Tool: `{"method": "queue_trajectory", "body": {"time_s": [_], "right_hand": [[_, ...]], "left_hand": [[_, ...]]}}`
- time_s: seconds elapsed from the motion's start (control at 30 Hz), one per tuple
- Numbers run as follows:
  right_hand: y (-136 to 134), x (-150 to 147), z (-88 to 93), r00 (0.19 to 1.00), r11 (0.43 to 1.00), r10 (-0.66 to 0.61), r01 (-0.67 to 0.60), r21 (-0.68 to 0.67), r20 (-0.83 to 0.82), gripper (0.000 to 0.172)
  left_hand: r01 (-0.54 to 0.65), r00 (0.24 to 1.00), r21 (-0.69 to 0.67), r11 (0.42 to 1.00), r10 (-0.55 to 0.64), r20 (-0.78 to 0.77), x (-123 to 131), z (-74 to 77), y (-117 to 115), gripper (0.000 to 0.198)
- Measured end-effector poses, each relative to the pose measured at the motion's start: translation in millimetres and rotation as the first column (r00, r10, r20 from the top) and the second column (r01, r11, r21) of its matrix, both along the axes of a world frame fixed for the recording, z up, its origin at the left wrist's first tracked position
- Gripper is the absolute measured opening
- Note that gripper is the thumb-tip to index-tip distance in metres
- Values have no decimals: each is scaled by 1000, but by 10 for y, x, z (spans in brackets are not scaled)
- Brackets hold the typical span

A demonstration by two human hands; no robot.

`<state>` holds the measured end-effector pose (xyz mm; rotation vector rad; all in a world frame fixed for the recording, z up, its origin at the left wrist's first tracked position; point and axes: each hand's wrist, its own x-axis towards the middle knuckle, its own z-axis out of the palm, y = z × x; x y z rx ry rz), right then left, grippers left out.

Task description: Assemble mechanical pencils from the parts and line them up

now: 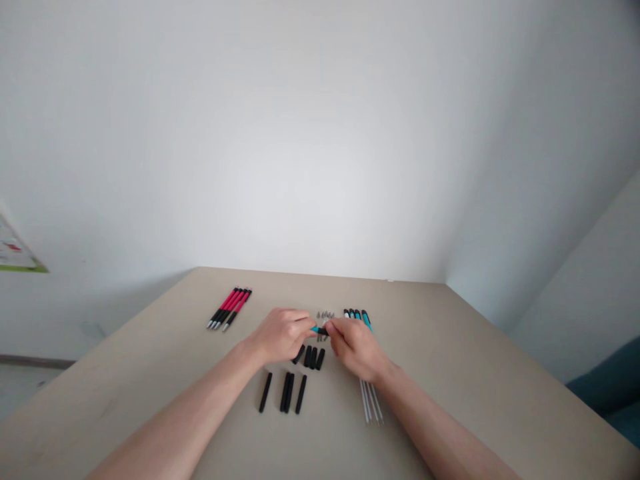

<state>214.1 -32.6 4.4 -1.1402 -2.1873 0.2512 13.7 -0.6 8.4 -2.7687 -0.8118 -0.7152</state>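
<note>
Over the middle of the table, my left hand [286,335] and my right hand [356,347] meet at a blue and black pen piece [321,331]. Fingers of both hands are closed on it, the left at its blue end and the right at its black end; most of it is hidden. Small metal pen tips [326,315] lie just beyond the hands. Several short black sleeves [313,358] are below them, with longer black tubes [287,392] nearer me. Blue pen barrels [367,320] with black ends show behind my right hand. Thin white refills [371,403] stick out beneath my right wrist.
Several pink-red and black pens [233,308] lie side by side at the far left of the beige table [175,360]. A white wall [320,147] rises behind the table's far edge. Something dark teal [613,380] is at the right, beside the table.
</note>
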Motion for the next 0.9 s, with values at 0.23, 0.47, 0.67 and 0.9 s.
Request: {"method": "queue_trajectory", "body": {"time_s": [0.23, 0.47, 0.67, 0.9], "right_hand": [[173, 160, -96, 928, 930, -349, 360, 76, -129, 21], [252, 185, -226, 972, 970, -237, 236, 58, 4, 29], [245, 186, -263, 974, 980, -200, 199, 22, 102, 37], [203, 166, -237, 953, 974, -204, 222, -55, 223, 37]], "left_hand": [[-102, 993, -196, 975, 111, 38, -28, -40, 37, 36], [-224, 972, -207, 952, 234, 25, -5, -19, 21, 26], [-237, 970, -228, 944, 244, 0, 4, -31, 23, 30], [-291, 957, -245, 925, 276, -91, 6, 8, 9, 33]]}}
